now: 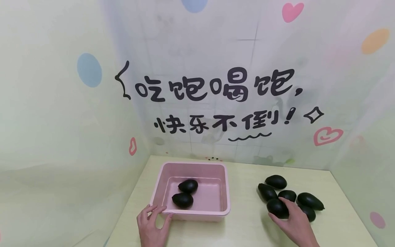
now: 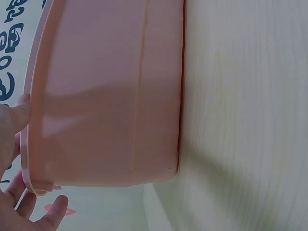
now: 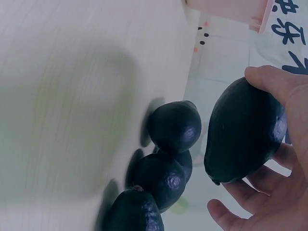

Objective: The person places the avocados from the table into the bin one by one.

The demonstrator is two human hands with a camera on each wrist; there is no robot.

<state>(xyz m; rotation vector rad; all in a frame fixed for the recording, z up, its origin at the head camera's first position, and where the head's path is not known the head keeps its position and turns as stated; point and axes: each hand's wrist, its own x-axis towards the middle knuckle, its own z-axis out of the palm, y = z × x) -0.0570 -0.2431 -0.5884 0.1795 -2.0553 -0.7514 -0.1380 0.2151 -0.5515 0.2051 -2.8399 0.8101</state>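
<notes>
My right hand (image 1: 294,221) grips a dark avocado (image 1: 276,208) between thumb and fingers. In the right wrist view that avocado (image 3: 243,137) appears raised off the table, beside several others. The loose avocados (image 1: 309,201) lie in a cluster behind and to the right of it, partly covered by the hand. At the near left corner of a pink plastic bin (image 1: 210,217), my left hand (image 1: 152,226) holds the rim, its thumb at the front edge. Two avocados (image 1: 188,186) lie side by side in the bin's left half.
A pale wood-grain table (image 1: 243,206) carries everything. Behind it stands a wall covering (image 1: 216,55) printed with dark lettering, dots and hearts, with side walls at left and right. Table surface separates the bin from the avocado cluster.
</notes>
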